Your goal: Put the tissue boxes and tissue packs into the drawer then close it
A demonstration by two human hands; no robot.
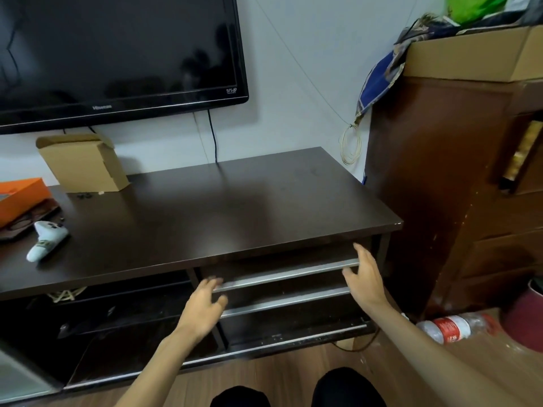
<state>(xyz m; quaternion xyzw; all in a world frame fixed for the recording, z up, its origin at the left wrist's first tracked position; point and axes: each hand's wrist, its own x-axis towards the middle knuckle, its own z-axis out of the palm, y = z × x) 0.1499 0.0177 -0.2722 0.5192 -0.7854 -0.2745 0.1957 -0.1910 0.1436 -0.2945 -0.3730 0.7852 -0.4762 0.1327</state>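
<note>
The top drawer (276,267) of the dark TV stand sits pushed in under the tabletop, its silver handle bar (288,274) running across the front. My left hand (202,308) rests with fingertips at the left end of that bar, fingers spread and holding nothing. My right hand (363,274) is at the bar's right end, fingers apart, palm facing left. No tissue boxes or tissue packs are in view. A second drawer (291,314) with its own silver bar lies below.
On the dark tabletop (220,207) stand a cardboard box (83,163), an orange box (20,198) and a white controller (47,239) at the left. A brown cabinet (446,183) stands right. A plastic bottle (452,329) lies on the wooden floor.
</note>
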